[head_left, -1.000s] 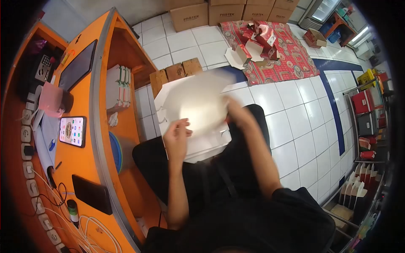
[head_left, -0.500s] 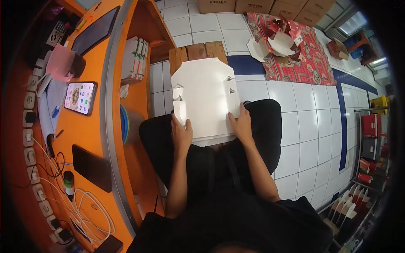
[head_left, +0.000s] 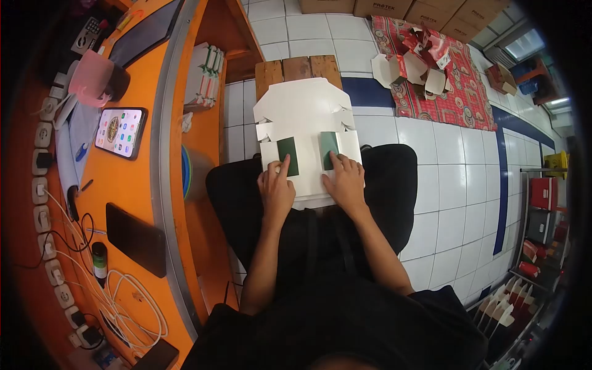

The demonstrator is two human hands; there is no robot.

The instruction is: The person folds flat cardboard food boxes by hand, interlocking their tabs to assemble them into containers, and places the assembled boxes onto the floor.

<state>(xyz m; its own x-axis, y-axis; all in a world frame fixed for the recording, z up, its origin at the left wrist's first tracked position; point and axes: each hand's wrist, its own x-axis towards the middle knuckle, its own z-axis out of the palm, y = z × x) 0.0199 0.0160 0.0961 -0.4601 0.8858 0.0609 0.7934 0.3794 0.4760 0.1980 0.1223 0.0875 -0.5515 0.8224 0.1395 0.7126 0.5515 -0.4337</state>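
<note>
A white, flat cardboard box blank (head_left: 303, 117) with cut corners and slits lies between my legs on a wooden bench (head_left: 308, 66). Two flaps are folded inward on it, showing their green sides: a left green flap (head_left: 287, 148) and a right green flap (head_left: 327, 140). The index finger of my left hand (head_left: 277, 190) is stretched out onto the left flap's lower part. My right hand (head_left: 346, 182) rests at the right flap with its fingers apart, one fingertip touching the green. Edges of more white sheets show below the blank.
To the left, an orange counter (head_left: 132, 185) carries a lit phone (head_left: 120, 132), a dark tablet-like slab (head_left: 135, 239), a small bottle (head_left: 99, 262) and white cables (head_left: 139, 296). Cardboard pieces (head_left: 425, 68) lie on a red patterned mat (head_left: 459, 108). Brown cartons (head_left: 425, 13) line the back.
Both hands have come from the blank's side edges onto its face. Two green-sided flaps now lie inward under the fingers. The whole view has shifted slightly.
</note>
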